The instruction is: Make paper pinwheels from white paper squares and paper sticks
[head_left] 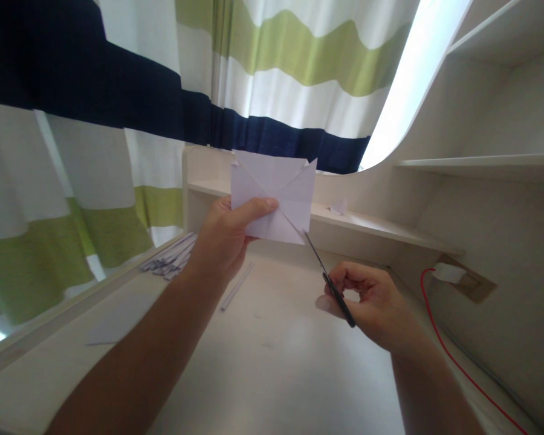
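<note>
A white paper square (294, 196) with diagonal lines is held up over the desk by my left hand (236, 226), thumb on its front near the middle and fingers behind it. Slits or folds run inward from its corners, and the upper right corner stands up as a small point. My right hand (367, 302) grips black-handled scissors (340, 300) below and to the right of the paper. Their blades point up to its lower right corner and touch or nearly touch it; I cannot tell whether they are around the edge.
Rolled paper sticks (172, 257) lie heaped at the desk's left. A single stick (236, 287) and a sheet of paper (120, 317) rest nearer. A small paper piece (338, 207) sits on the back shelf (372, 223). At right, a red cable (453, 356) hangs from a white plug (450, 273).
</note>
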A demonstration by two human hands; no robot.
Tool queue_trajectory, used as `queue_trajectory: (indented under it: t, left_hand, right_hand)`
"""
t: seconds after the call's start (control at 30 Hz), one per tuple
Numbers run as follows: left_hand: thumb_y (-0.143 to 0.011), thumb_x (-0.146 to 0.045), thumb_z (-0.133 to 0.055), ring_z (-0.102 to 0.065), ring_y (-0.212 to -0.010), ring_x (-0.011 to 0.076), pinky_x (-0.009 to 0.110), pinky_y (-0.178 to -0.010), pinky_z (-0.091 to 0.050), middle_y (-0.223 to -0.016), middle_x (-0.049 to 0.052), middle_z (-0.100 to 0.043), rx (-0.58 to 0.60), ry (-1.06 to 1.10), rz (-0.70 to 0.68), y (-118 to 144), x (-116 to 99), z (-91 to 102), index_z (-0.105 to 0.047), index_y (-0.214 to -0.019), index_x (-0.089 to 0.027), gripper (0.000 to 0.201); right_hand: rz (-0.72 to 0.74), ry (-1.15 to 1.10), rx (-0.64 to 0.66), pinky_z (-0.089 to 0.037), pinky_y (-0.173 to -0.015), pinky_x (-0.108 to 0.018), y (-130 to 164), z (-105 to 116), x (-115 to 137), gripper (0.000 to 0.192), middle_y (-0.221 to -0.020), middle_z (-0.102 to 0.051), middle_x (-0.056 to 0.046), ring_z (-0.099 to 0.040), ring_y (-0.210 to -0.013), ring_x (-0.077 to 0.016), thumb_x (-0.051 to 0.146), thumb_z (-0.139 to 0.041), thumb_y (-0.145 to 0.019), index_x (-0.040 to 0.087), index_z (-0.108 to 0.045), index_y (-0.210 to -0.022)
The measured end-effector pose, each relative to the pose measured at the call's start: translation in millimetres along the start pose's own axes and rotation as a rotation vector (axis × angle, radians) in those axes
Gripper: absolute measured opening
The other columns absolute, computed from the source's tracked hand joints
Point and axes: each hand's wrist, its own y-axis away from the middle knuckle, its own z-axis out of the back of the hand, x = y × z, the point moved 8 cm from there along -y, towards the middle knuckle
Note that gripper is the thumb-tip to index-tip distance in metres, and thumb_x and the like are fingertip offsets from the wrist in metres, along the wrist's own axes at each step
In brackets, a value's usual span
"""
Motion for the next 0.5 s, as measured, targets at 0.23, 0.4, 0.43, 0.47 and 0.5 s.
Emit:
queue_trajectory:
  t: [0.23,0.4,0.43,0.47,0.5]
  left_hand:
    - [-0.073,-0.033,-0.083,-0.076,-0.094,0.0291,0.035,-0.076,-0.064,-0.089,0.007,-0.079,0.014,-0.017,0.001,0.4,0.3,-1.0,-0.078,-0.095,-0.018,0.027]
    - [-0.074,-0.030,-0.082,-0.078,-0.091,0.0286,0.035,-0.077,-0.063,-0.089,0.008,-0.080,0.024,-0.013,-0.020,0.6,-1.2,-2.2,-0.078,-0.095,-0.016,0.026]
    - [-0.074,-0.030,-0.082,-0.078,-0.090,0.0282,0.035,-0.077,-0.064,-0.090,0.008,-0.080,0.027,-0.017,-0.026,0.5,-1.6,-2.4,-0.078,-0.096,-0.016,0.026]
    - [-0.075,-0.031,-0.082,-0.078,-0.089,0.0277,0.035,-0.077,-0.064,-0.090,0.008,-0.080,0.029,-0.024,-0.032,0.4,-2.0,-2.4,-0.078,-0.096,-0.016,0.026]
    - [-0.075,-0.031,-0.082,-0.078,-0.088,0.0271,0.035,-0.077,-0.064,-0.090,0.008,-0.080,0.032,-0.032,-0.036,0.2,-2.2,-2.5,-0.078,-0.096,-0.017,0.026]
  right_hand:
    - [-0.011,-0.016,0.005,-0.041,-0.059,-0.028,0.9,0.3,-2.1,0.040,-0.065,-0.063,0.002,-0.051,-0.062,-0.0130,0.048,-0.094,-0.077,0.019,-0.067,-0.070]
    - [-0.020,-0.002,0.001,-0.041,-0.059,-0.028,1.2,0.4,-2.4,0.040,-0.065,-0.063,0.002,-0.051,-0.062,-0.0131,0.048,-0.093,-0.077,0.019,-0.067,-0.069]
    - [-0.024,0.000,0.000,-0.041,-0.059,-0.028,1.2,0.2,-2.3,0.039,-0.065,-0.062,0.002,-0.051,-0.062,-0.0130,0.048,-0.093,-0.077,0.019,-0.067,-0.069]
    - [-0.027,0.000,0.000,-0.040,-0.059,-0.028,1.2,0.0,-2.1,0.039,-0.064,-0.062,0.002,-0.051,-0.062,-0.0129,0.047,-0.093,-0.076,0.019,-0.067,-0.069]
    - [-0.030,0.000,0.000,-0.040,-0.059,-0.028,1.3,-0.2,-1.7,0.039,-0.064,-0.062,0.002,-0.051,-0.062,-0.0129,0.047,-0.094,-0.076,0.019,-0.067,-0.069]
